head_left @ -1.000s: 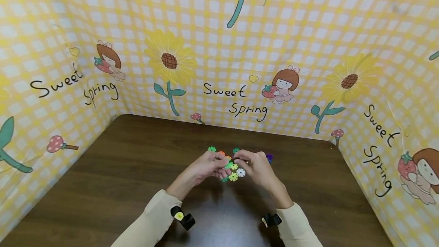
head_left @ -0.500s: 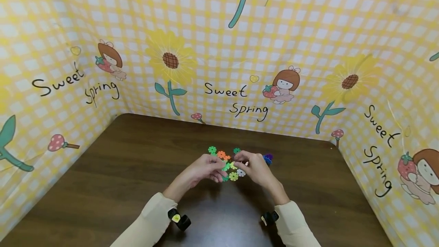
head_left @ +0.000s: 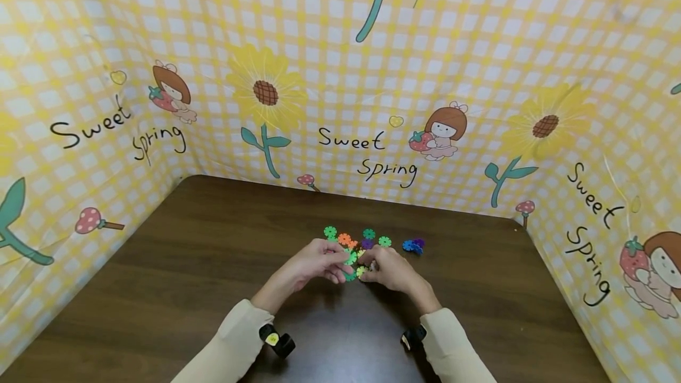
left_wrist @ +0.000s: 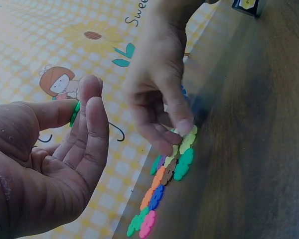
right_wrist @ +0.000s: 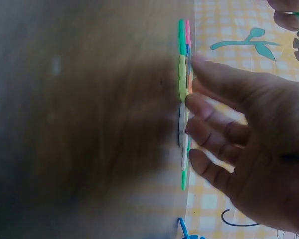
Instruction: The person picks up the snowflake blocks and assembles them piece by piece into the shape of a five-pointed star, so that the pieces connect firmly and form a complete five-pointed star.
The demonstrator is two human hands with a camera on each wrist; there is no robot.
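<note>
My left hand (head_left: 319, 262) is raised over the table's middle and pinches a green snowflake disc (left_wrist: 74, 113) between thumb and fingers. To its right, my right hand (head_left: 396, 268) reaches down over the flat snowflake discs, fingers bent and spread. In the left wrist view, its thumb and fingertips are at a yellow disc (left_wrist: 189, 140); no piece shows clearly gripped. The right wrist view gives the discs edge-on, with the fingertips close to a white disc (right_wrist: 182, 124). Part of the group is hidden beneath both hands.
Around the hands lie orange (head_left: 344, 239), purple (head_left: 367, 244) and green discs (head_left: 385, 242). Apart to the right sits a small blue and purple cluster (head_left: 414, 246). A yellow checked cloth (head_left: 340, 75) encloses the brown table (head_left: 239, 211) at the back and sides.
My right hand has moved away from the left hand and down toward the near discs, uncovering purple and green ones behind it. The left hand has shifted slightly left, keeping its green disc.
</note>
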